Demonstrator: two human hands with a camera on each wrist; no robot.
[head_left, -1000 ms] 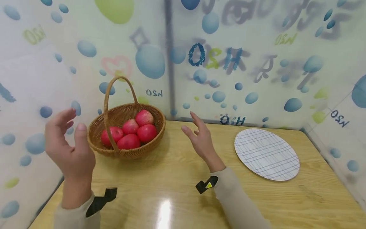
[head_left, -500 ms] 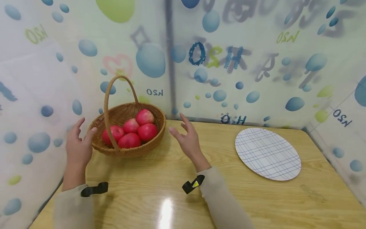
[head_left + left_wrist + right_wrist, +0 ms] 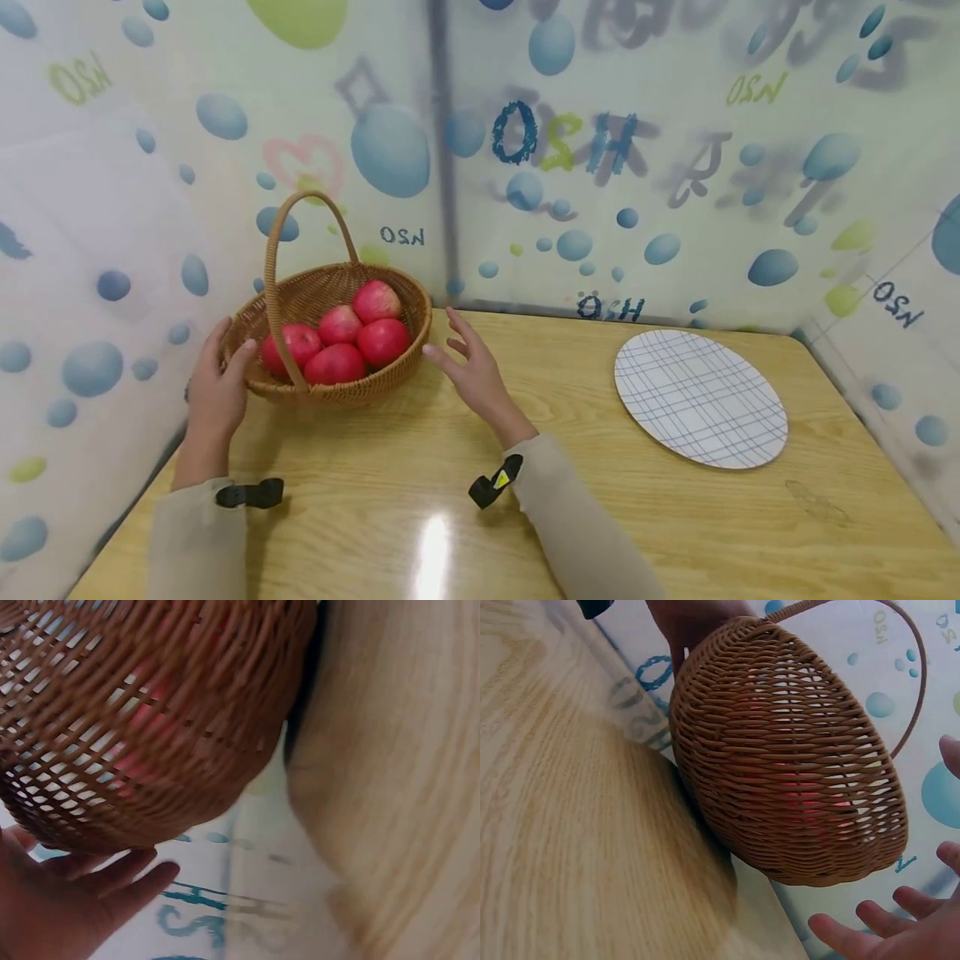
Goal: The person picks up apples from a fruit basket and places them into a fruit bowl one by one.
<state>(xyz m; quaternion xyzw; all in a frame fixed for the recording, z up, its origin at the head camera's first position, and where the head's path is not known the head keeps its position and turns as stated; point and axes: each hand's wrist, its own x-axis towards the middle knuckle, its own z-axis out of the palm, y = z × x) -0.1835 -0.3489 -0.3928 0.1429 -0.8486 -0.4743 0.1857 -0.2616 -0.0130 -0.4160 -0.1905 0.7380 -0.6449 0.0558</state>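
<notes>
The left hand (image 3: 216, 392), fingers extended, touches the basket (image 3: 367, 389) on the surface (image 3: 375, 475); the right hand (image 3: 477, 375), spread wide, hovers beside it. Mirrored "H2O" marks the wall (image 3: 480, 217). The basket's long axis runs left to right, handle (image 3: 272, 275) arching across.

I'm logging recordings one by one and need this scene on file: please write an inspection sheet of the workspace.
Surface: wooden table, glare near the front, faint mark at right.
Job's things: basket on the table, holding five visible apples.
Clutter: plate lying apart at right; nothing else seen.
Hands: left hand at the basket's left side, apparently touching, fingers extended; right hand open, apart from its right side.
Cables: nothing seen.
Surroundings: walls printed with blue drops and mirrored lettering.
</notes>
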